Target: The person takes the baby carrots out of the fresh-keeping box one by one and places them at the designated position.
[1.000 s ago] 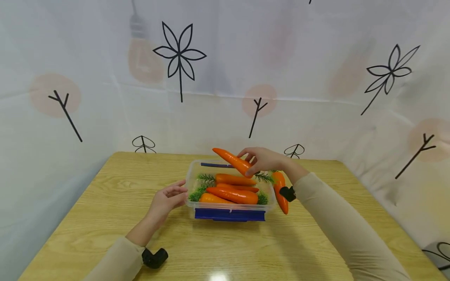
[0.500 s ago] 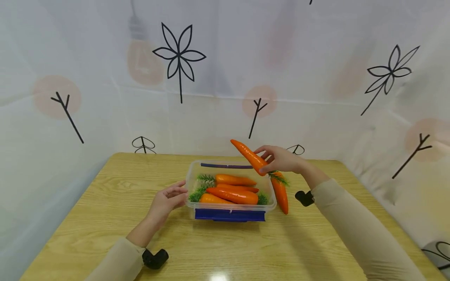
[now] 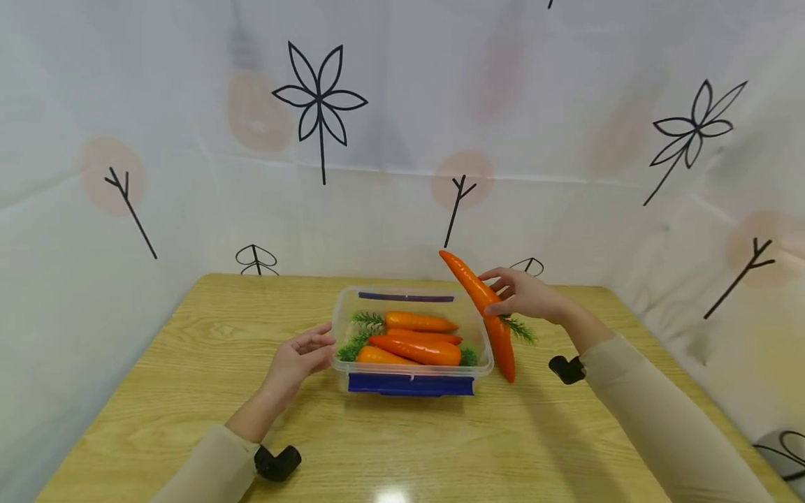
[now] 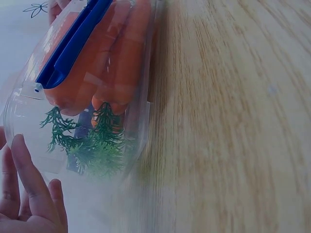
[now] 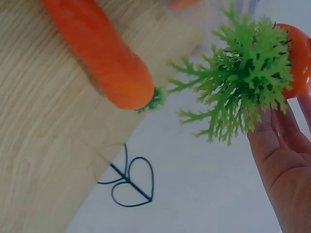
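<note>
A carrot point(image 3: 467, 278) with feathery green leaves point(image 5: 240, 80) is pinched between the thumb and fingers of my right hand point(image 3: 530, 296), its narrow tip up toward the left. It is raised over the right side of a clear plastic box point(image 3: 405, 368) with blue latches. Behind it, a second carrot point(image 3: 502, 356) lies on the table beside the box, also seen in the right wrist view. Several carrots point(image 3: 418, 351) with green tops lie inside the box. My left hand point(image 3: 302, 358), fingers loosely extended, touches the box's left wall; the left wrist view shows its fingertips point(image 4: 20, 145) at the plastic.
The box stands on a light wood-grain table point(image 3: 402, 440), toward its far side. A white cloth backdrop point(image 3: 390, 126) with drawn plants hangs behind the table and along both sides. Black wrist pieces point(image 3: 568, 370) are on both sleeves.
My right hand has carried the carrot rightward from over the box to its right side, the carrot turning steeper and now overlapping the carrot on the table. The left hand and box stay put.
</note>
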Tool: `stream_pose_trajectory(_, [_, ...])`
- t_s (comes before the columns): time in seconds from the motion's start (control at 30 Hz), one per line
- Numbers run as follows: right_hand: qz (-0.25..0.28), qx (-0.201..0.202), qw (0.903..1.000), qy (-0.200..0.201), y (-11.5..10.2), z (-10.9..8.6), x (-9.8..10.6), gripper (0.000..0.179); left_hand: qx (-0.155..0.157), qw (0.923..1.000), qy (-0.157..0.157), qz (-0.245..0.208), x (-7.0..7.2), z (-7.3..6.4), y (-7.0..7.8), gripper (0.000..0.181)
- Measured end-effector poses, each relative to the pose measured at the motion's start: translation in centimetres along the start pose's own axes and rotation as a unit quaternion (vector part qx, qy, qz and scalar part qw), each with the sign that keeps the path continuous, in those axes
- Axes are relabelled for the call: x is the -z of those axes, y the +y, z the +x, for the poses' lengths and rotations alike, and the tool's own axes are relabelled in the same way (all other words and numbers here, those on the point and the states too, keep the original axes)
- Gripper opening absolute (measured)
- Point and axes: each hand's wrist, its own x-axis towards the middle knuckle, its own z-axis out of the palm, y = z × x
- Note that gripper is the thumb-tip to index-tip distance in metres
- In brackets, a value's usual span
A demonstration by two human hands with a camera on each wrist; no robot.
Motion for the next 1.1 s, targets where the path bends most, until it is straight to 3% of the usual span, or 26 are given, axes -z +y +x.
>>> stream_pose_trajectory(0.4, [0.013,-0.014,0.9994,0.030,2.5,-1.5,0.0,0.064,-0.009,0.9999,-0.009,-0.007,0.2,0.2,-0.4,0.030])
stream_pose_trajectory(0.67, [0.054,-0.014,0.9969,0.055,3.9,-2.6,-0.1,0.069,-0.028,0.9996,-0.011,-0.001,0.2,0.1,-0.4,0.032])
stream_pose_trajectory(1.1, [0.110,-0.022,0.9891,0.096,6.0,-4.3,-1.0,0.073,-0.005,0.9999,-0.009,-0.012,0.0,-0.1,0.0,0.022])
